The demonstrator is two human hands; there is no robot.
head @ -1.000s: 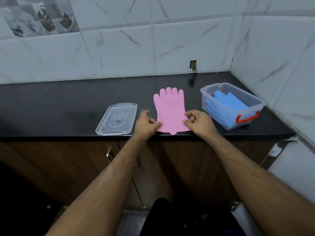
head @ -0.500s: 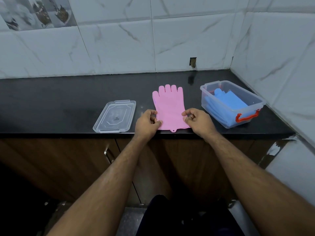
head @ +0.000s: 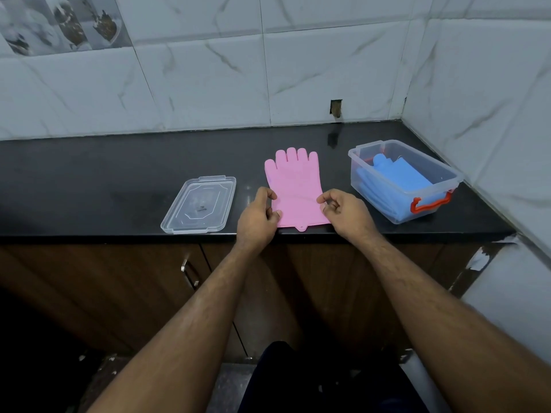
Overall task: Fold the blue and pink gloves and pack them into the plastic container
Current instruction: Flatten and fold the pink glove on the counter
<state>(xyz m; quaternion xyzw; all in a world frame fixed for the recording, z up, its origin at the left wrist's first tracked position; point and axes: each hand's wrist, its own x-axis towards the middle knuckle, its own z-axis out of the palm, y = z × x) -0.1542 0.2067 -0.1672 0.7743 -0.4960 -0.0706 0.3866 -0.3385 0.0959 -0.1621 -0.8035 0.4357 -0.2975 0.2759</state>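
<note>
A pink glove [head: 295, 186] lies flat on the black counter [head: 119, 174], fingers pointing at the wall, cuff at the front edge. My left hand [head: 258, 217] pinches the cuff's left edge. On the right edge my right hand [head: 347, 211] pinches the glove a little above the cuff. To the right stands a clear plastic container [head: 441, 171] with a red handle; blue gloves [head: 396, 177] lie folded inside it.
The container's clear lid [head: 199, 204] lies flat on the counter left of the pink glove. White tiled walls close the back and right side. Brown cabinet doors with a metal handle [head: 189, 272] are below the counter edge.
Both hands have slid a little up along the sides of the pink glove's cuff. The glove stays flat in the same place.
</note>
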